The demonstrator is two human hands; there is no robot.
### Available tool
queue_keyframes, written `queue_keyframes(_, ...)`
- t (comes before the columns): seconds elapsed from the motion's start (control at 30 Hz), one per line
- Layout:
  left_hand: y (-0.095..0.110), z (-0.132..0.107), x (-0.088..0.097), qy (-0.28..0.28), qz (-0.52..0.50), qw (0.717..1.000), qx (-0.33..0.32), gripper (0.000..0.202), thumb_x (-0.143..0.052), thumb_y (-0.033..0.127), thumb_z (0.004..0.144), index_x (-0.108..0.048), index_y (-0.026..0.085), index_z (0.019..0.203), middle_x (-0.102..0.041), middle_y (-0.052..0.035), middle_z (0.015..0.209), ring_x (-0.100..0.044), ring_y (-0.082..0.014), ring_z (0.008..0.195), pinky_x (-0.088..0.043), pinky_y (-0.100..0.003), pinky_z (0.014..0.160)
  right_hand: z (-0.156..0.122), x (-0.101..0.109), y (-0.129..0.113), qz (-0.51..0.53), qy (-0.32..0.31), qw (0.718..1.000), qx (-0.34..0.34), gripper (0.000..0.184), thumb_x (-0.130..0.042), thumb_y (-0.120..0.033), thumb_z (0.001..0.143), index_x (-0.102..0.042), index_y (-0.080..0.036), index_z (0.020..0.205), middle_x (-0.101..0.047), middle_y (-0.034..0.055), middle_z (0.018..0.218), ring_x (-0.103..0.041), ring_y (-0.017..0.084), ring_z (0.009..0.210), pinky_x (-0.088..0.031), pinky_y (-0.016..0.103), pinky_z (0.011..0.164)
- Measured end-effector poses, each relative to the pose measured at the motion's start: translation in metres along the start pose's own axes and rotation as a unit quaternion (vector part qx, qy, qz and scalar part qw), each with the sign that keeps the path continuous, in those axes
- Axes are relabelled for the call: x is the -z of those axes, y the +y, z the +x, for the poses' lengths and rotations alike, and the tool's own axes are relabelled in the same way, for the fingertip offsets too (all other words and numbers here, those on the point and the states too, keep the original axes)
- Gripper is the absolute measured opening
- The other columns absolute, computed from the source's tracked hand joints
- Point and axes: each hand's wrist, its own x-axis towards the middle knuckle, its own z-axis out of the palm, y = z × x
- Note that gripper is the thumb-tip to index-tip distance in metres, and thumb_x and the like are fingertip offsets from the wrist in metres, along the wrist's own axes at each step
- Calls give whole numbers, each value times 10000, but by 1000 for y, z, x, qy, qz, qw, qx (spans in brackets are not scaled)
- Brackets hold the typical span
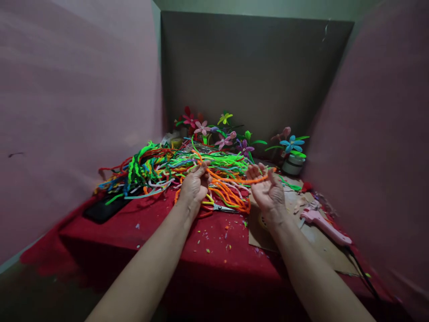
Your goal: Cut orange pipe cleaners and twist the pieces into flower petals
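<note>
My left hand [196,184] is closed, thumb against fingers, on an orange pipe cleaner [231,179] that stretches to the right. My right hand [267,191] is turned palm up with its fingers apart, and the orange strand runs across them; I cannot tell if it is gripped there. Below and between the hands lies a bundle of orange pipe cleaners [231,196]. A pair of scissors [223,208] rests on the red cloth beside it, its handles partly behind my left hand. A heap of many-coloured pipe cleaners [161,166] spreads behind and left.
Pipe-cleaner flowers [224,142] stand at the back, with a blue one [292,144] by a small pot [293,164]. A pink glue gun [326,226] with a cord lies on cardboard [311,250] at right. A black phone [105,209] lies left. Scraps dot the red cloth [201,243].
</note>
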Motion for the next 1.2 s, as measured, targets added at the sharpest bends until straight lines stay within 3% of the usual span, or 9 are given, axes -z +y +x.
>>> queue_keyframes(0.03,-1,-1,-1,0,-2,1000,1,35,-678,113,738,-669,109,705,-549,52,486,-459,-30,410,-335,-158,393,-2,-1,3,-6,-18,1000,-11,49,-613,-246,792,-584,-207,785,-649,-17,708,-635,123,656,-527,332,739)
queue_keyframes(0.13,-5,-6,-5,2,-5,1000,0,30,-697,105,714,-673,115,700,-580,46,507,-504,-35,440,-383,-152,432,-10,-4,14,-36,-56,996,-57,185,-631,-195,755,-619,-220,937,-694,28,909,-661,155,846,-506,367,838)
queue_keyframes(0.23,-9,-11,-8,-3,2,1000,15,85,-746,98,649,-666,110,672,-600,39,530,-518,-39,446,-388,-149,428,-18,-6,24,-97,-97,987,-90,270,-665,-167,721,-638,-213,985,-705,33,973,-663,148,838,-526,298,762)
queue_keyframes(0.37,-15,-14,-10,-18,15,998,57,172,-794,98,568,-660,97,675,-610,31,556,-517,-43,438,-383,-145,409,-22,-9,32,-130,-126,979,-96,174,-646,-223,768,-678,-168,931,-727,37,902,-644,101,638,-491,180,525)
queue_keyframes(0.67,-22,-15,-5,-28,7,997,66,100,-687,180,736,-640,98,703,-561,28,523,-494,-44,415,-395,-148,396,-21,-11,39,-81,-103,986,-100,183,-602,-340,828,-681,-192,899,-729,31,739,-688,165,739,-548,311,741)
queue_keyframes(0.83,-23,-14,-2,-37,-11,994,98,109,-605,187,814,-607,108,740,-622,-12,639,-492,-33,410,-344,-131,343,-21,-9,41,-99,-116,982,-114,338,-575,-463,820,-696,-149,791,-699,47,655,-678,170,696,-544,323,739)
queue_keyframes(1.0,-18,-15,0,-33,-7,993,113,186,-538,212,864,-585,112,715,-449,67,451,-324,-17,293,-260,-134,299,-26,-11,49,-144,-152,974,-92,498,-526,-557,811,-657,-131,586,-690,75,643,-661,161,649,-534,297,699)
queue_keyframes(1.1,-13,-12,2,-26,-3,993,113,217,-514,211,877,-579,112,695,-376,87,413,-244,-10,264,-197,-134,289,-28,-10,53,-163,-166,966,-109,463,-546,-541,806,-659,-134,615,-706,79,697,-661,157,652,-530,285,668)
queue_keyframes(1.2,-11,-6,5,-32,-10,994,106,208,-523,212,871,-580,116,696,-378,81,425,-257,-13,271,-202,-135,298,-28,-7,52,-173,-159,966,-107,424,-543,-521,818,-691,-132,736,-725,89,803,-666,150,657,-531,280,664)
